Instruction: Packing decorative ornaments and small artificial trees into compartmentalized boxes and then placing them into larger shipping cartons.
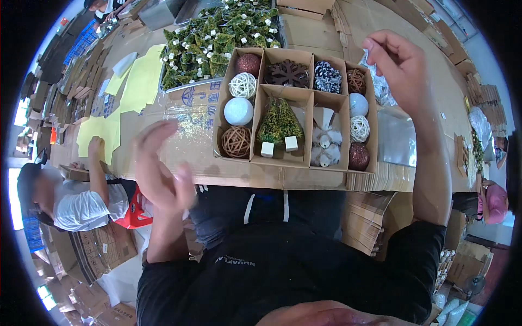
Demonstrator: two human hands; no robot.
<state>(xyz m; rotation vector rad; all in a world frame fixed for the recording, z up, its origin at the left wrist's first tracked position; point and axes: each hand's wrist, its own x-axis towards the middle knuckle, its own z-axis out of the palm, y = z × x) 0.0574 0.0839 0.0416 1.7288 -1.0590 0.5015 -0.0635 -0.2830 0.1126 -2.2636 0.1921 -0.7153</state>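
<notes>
A divided cardboard box (255, 50) lies between my hands on the table. Its left column holds a dark red glitter ball (248, 64), a white woven ball (242, 86), a plain white ball (238, 111) and a brown rattan ball (236, 141). Similar balls fill the right column. Between them are a brown snowflake (287, 73), frosted pine cones (327, 77), green trees (279, 122) with white cube bases and grey-white fluffy ornaments (325, 144). My left hand (160, 168) hovers left of the box, open. Beyond the far right corner, my right hand (401, 68) is closed in a pinch; its contents are unclear.
A tray of small green trees (217, 43) stands behind the box. Yellow sheets (141, 81) lie left, crumpled plastic (381, 89) and clear bags (396, 136) right. A person in white (87, 206) works at left; another in pink (495, 201) is far right.
</notes>
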